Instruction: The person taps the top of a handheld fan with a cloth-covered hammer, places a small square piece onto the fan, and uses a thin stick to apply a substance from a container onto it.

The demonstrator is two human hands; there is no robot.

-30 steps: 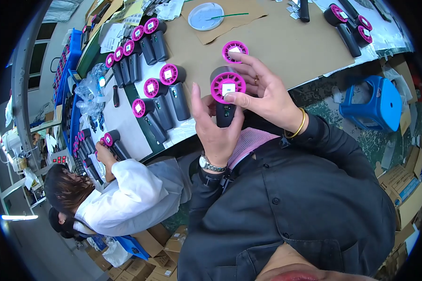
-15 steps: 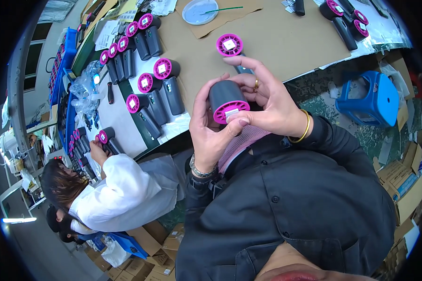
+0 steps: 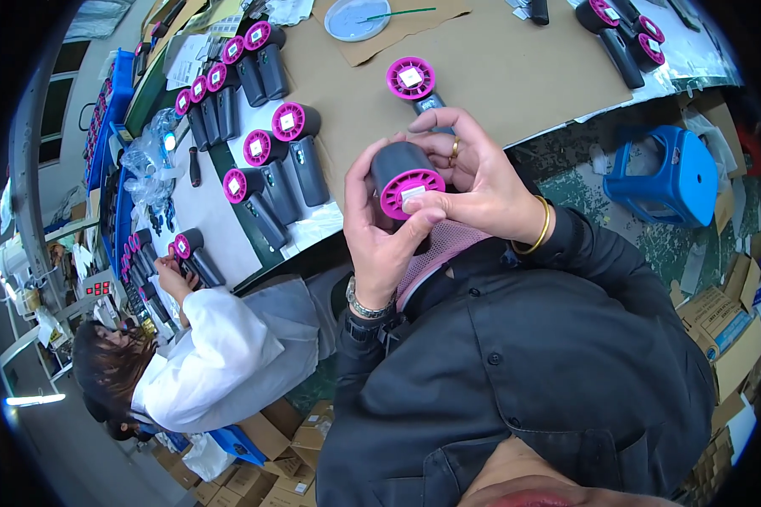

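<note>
Both my hands hold a hair dryer with a dark grey barrel (image 3: 400,162) and a magenta slotted end that faces me. My left hand (image 3: 375,232) wraps its left side. From the right, my right hand (image 3: 490,182) grips it, the thumb pressing on the small white label (image 3: 413,193) at the middle of the magenta end. The handle of this dryer is hidden. Just beyond my fingers, another hair dryer (image 3: 411,78) lies on the brown table covering, its white label up and its handle partly behind my right hand.
Several similar dryers (image 3: 289,122) lie in rows at the left, more (image 3: 604,15) at the far right. A round pale lid (image 3: 355,19) with a green stick sits at the back. A co-worker in white (image 3: 220,355) works at left. A blue stool (image 3: 668,179) stands right.
My hands and the dryer have shifted very slightly left, and my right thumb has slid a little left across the label. The co-worker's head has lowered.
</note>
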